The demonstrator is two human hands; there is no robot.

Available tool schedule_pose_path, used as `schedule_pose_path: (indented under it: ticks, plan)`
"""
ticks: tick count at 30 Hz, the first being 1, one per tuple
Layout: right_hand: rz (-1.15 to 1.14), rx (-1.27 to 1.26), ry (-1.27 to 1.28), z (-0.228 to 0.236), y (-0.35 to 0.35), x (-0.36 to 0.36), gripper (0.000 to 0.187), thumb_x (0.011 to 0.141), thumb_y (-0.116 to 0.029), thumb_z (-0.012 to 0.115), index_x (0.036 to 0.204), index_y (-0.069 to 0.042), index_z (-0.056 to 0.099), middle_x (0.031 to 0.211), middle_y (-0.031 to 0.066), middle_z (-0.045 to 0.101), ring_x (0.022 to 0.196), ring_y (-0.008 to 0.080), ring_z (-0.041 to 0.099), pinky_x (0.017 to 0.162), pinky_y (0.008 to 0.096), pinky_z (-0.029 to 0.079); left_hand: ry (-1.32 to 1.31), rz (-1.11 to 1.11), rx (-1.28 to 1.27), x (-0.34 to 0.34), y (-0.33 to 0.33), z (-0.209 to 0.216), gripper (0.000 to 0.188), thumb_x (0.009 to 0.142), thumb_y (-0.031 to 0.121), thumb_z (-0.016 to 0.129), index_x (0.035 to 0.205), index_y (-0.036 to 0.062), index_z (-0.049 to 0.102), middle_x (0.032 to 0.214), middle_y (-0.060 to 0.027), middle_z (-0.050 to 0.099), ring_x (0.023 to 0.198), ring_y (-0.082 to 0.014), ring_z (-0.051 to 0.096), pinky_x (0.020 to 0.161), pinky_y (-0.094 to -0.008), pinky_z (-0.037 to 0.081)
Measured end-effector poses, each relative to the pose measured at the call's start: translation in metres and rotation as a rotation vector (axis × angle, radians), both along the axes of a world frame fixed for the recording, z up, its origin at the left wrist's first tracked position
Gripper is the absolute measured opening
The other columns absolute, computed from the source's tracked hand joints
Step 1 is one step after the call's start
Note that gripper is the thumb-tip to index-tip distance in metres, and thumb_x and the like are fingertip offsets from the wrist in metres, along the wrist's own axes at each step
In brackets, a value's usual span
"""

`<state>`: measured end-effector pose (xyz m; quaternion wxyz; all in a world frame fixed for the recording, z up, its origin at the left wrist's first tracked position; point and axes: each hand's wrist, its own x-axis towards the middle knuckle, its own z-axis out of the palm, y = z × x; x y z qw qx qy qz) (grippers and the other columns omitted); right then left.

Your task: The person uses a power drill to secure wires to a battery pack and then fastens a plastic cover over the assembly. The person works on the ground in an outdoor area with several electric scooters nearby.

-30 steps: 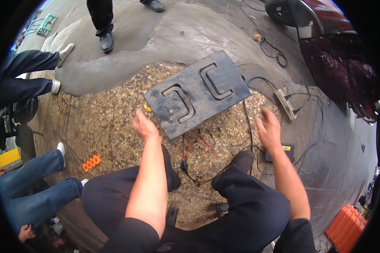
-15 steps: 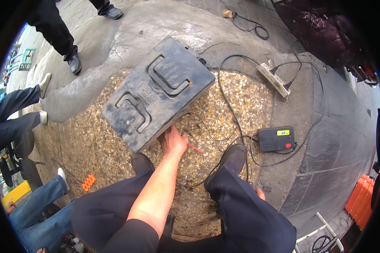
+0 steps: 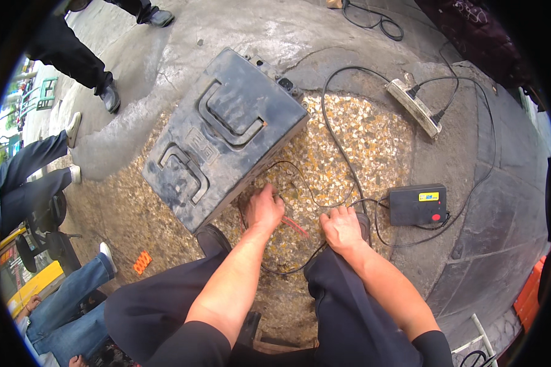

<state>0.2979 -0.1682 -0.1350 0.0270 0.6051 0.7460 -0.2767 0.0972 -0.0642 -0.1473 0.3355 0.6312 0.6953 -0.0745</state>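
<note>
My left hand is closed on thin red wires, beside the near side of a large dark grey battery-like box with two recessed handles. The wires' loose-looking ends stick out to the right of the hand, and a thin red strand shows on its other side. Over my right shoe, my right hand is closed with its fingers curled down. Whatever it grips is hidden. A thin black cable curves across the ground between my feet.
A black charger-like box with a red button lies to the right. Behind it a white power strip has black plugs and cables. An orange plastic piece lies at left. Other people's legs and shoes line the left side.
My right hand has come in from beside my right leg to above the right shoe. My left hand has shifted slightly right and away from the grey box, with more red wire showing.
</note>
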Motion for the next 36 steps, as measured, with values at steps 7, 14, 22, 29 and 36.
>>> schedule_pose_path:
  ticks: [7,14,22,29,36]
  plan:
    - [0.032,-0.062,-0.028,-0.005,0.003,0.001,0.015,0.083,-0.017,0.054,0.088,-0.007,0.064,0.089,0.0151,0.066,0.089,0.0326,0.062,0.081,0.0458,0.046,0.002,0.004,-0.013,0.031,-0.001,0.0,0.017,0.082,0.017,0.065,0.096,0.0066,0.063,0.095,-0.0211,0.068,0.092,-0.0444,0.064,0.08,-0.0515,0.05]
    - [-0.34,-0.038,0.22,0.009,0.01,0.006,0.015,0.074,-0.008,0.063,0.088,-0.003,0.062,0.087,0.0189,0.064,0.085,0.0409,0.062,0.076,0.0496,0.051,-0.216,-0.109,0.111,0.038,0.015,-0.011,0.023,0.084,0.016,0.062,0.105,0.0074,0.059,0.104,-0.0237,0.062,0.099,-0.0451,0.062,0.081,-0.0537,0.051]
    - [-0.701,-0.203,0.455,0.036,0.021,0.008,0.016,0.078,-0.01,0.059,0.09,-0.001,0.062,0.084,0.0216,0.066,0.083,0.0417,0.064,0.074,0.0482,0.05,-0.127,-0.427,0.012,0.039,0.023,-0.003,0.023,0.083,0.008,0.06,0.106,0.0063,0.059,0.103,-0.0248,0.059,0.093,-0.0469,0.062,0.079,-0.0536,0.052]
    - [-0.795,-0.294,0.543,0.045,0.007,0.013,0.016,0.08,-0.013,0.063,0.09,-0.001,0.066,0.08,0.0162,0.068,0.073,0.0294,0.067,0.07,0.0386,0.052,-0.154,-0.476,0.016,0.027,0.02,-0.002,0.032,0.083,0.007,0.057,0.115,0.0082,0.061,0.104,-0.0248,0.061,0.094,-0.0457,0.063,0.081,-0.0521,0.053]
    - [-0.923,-0.257,0.844,0.078,0.014,0.012,0.01,0.084,-0.006,0.068,0.093,-0.002,0.066,0.077,0.0023,0.067,0.069,0.0076,0.06,0.063,0.0258,0.05,-0.75,0.37,-0.545,0.035,0.008,0.045,0.014,0.078,0.009,0.055,0.092,0.0053,0.059,0.079,-0.013,0.059,0.07,-0.0267,0.06,0.062,-0.0409,0.05]
